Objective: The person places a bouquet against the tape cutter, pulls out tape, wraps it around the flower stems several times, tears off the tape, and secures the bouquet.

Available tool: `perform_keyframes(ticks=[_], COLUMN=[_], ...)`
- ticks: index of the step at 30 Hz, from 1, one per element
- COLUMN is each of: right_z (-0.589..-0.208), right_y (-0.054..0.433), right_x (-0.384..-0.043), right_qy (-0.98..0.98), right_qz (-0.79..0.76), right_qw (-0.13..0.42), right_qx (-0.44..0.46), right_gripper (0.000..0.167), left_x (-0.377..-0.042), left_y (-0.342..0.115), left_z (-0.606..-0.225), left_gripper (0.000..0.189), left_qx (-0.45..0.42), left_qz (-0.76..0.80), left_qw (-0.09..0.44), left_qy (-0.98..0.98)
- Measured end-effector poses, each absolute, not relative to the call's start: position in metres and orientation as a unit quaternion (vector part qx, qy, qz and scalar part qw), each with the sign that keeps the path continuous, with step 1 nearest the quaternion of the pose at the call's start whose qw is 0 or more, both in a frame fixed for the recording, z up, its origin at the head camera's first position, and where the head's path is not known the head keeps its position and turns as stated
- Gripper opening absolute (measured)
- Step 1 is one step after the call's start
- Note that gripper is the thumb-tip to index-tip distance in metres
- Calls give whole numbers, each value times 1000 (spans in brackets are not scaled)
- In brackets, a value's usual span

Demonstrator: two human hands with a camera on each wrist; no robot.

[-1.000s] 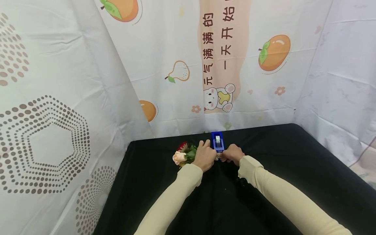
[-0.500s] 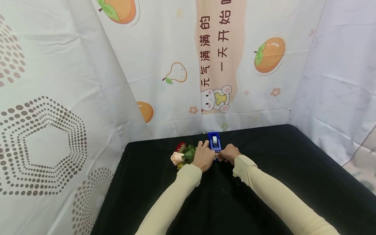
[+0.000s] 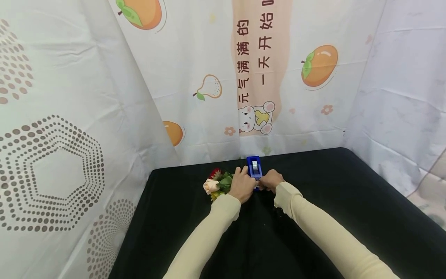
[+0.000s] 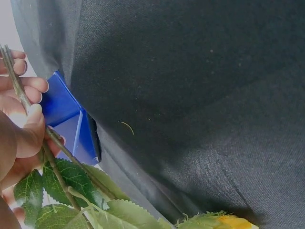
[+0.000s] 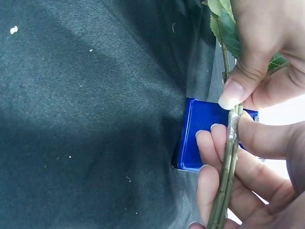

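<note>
In the head view, a small bunch of flowers with a pale peach rose, a red bloom and a yellow one lies left of the hands. My left hand pinches its stems just below the leaves. Close beside it, my right hand holds the lower stems, thumb against them and fingers curled behind. Clear tape is wrapped on the stems between the two thumbs. A blue tape dispenser with a clear roll stands right behind the hands.
A black cloth covers the table, its far edge just beyond the dispenser. Printed white curtains enclose the back and sides. Small bits of debris lie on the cloth.
The head view has shifted slightly. My right hand has come a little nearer to the left one at the stems; the left keeps its pinch and the dispenser stays put.
</note>
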State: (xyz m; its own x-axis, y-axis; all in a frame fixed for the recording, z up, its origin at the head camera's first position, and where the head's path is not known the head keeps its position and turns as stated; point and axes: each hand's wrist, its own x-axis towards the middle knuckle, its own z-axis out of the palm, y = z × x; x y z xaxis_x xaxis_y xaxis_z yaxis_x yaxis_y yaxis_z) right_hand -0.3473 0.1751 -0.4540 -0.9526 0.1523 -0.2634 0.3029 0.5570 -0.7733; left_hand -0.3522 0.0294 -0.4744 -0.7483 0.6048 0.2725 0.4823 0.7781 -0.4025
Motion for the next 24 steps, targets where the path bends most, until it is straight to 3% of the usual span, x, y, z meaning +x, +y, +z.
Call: perform_keyframes(ticks=[24], right_z=[-457], right_y=[174], right_x=[-359], right_qy=[862], right_qz=[-469], right_qw=[96], right_qx=[167], right_gripper=[13], left_x=[-351], left_y=[30], left_z=[-473], left_gripper=[22], left_qx=[-295], left_qz=[148], left_qw=[202], left_qy=[-922])
